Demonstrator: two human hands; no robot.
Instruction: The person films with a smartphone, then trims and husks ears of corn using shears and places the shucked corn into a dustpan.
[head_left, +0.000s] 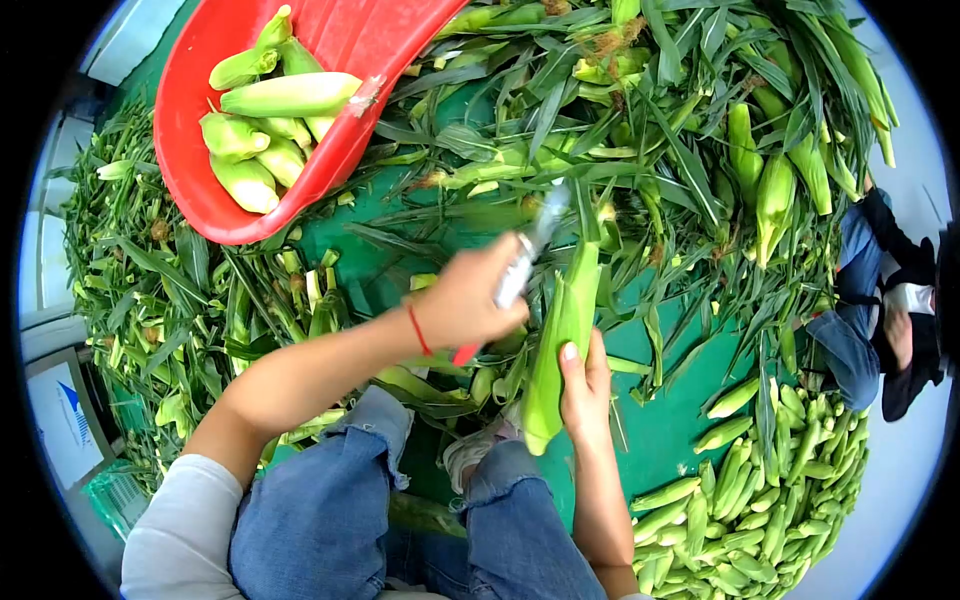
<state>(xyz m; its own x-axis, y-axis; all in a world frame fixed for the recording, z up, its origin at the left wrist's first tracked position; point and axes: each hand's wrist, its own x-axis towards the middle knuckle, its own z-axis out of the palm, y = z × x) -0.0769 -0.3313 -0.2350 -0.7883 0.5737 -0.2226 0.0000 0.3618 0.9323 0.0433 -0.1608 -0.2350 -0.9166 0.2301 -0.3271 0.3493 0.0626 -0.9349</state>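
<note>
My left hand (470, 295), with a red string around the wrist, is closed on a knife (515, 272). The knife has a pale body, and its upper end is blurred by motion. Just right of it, my right hand (587, 385) grips a green ear of corn (562, 345) in its husk, the thumb lying along the near side. The corn stands nearly upright in view, slanting slightly. Knife and corn appear close together; whether they touch I cannot tell. Something red (465, 353) shows just below my left hand.
A red scoop-shaped tub (195, 190) holds several corn ears. Leafy stalks (690, 150) cover the green floor (650, 400) ahead. Trimmed husk pieces lie left. Many husked-in ears (750, 510) are heaped at lower right. Another person (890, 300) is at the right edge.
</note>
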